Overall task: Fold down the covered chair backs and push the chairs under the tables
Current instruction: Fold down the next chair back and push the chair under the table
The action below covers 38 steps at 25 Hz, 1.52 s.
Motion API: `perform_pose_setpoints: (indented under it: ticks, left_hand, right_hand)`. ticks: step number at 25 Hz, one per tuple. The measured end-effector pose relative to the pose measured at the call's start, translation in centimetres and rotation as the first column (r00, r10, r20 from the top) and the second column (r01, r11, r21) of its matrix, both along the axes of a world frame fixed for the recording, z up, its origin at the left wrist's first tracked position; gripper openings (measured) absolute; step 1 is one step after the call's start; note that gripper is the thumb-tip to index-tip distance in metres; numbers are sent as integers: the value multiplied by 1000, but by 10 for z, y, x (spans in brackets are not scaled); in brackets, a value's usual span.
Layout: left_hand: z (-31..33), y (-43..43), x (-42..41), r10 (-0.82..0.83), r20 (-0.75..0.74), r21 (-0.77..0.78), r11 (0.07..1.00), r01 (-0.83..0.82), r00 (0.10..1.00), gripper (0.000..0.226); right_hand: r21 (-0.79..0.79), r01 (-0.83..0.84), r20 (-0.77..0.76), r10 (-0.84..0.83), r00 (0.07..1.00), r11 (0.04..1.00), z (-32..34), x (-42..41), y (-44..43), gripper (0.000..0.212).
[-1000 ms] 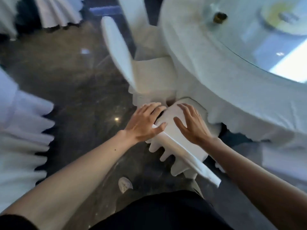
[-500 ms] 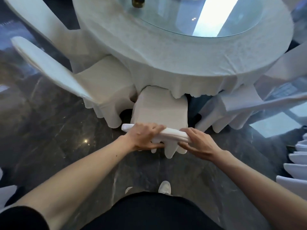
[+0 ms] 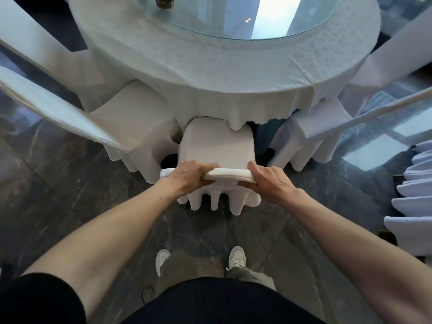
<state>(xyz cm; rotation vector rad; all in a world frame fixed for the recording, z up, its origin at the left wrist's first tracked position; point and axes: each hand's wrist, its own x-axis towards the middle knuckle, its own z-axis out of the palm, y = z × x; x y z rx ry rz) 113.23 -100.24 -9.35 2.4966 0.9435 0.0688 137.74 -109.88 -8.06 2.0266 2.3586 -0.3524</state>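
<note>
A white-covered chair (image 3: 216,146) stands in front of me, its seat front tucked under the hanging cloth of the round table (image 3: 233,73). Its back (image 3: 228,173) lies folded flat toward me along the seat's near edge. My left hand (image 3: 191,176) grips the left end of that folded back, and my right hand (image 3: 268,181) grips the right end. The chair's skirt hangs in folds below my hands.
Covered chairs with upright backs flank it: one on the left (image 3: 70,118), one on the right (image 3: 327,127). A glass turntable (image 3: 233,19) tops the table. More white skirts (image 3: 413,195) sit at the right edge. My shoes (image 3: 236,257) stand on dark marble floor.
Both hands shifted from resting on the back to gripping its ends. The view swung round to face the table, and the chair now sits squarely before me, farther under the cloth.
</note>
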Motion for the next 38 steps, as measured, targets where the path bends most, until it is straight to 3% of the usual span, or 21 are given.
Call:
perform_pose_setpoints:
  ticks: [5,10,17,24,30,38]
  left_hand:
    - [-2,3,-38,-161,37,33,987,160,986,28]
    - [-8,16,-95,-302,80,31,953,301,950,27]
    - [-5,22,-143,-358,129,49,934,354,925,26]
    - [-8,13,-145,-333,185,247,927,284,925,55]
    - [-35,34,-141,-495,259,415,833,367,830,43]
    - [-35,75,-123,-534,276,490,793,361,799,40]
  right_hand:
    - [22,96,28,-96,995,995,-4,-47,-23,69]
    - [40,211,25,-213,977,977,-9,-119,-40,61]
    - [166,283,-41,-280,959,945,-14,-181,-52,67]
    - [307,306,-157,-270,950,901,-25,-185,-53,54]
    - [429,217,-80,-203,976,877,-41,-173,-48,41]
    - [459,234,-95,-215,972,857,-44,-158,-11,40]
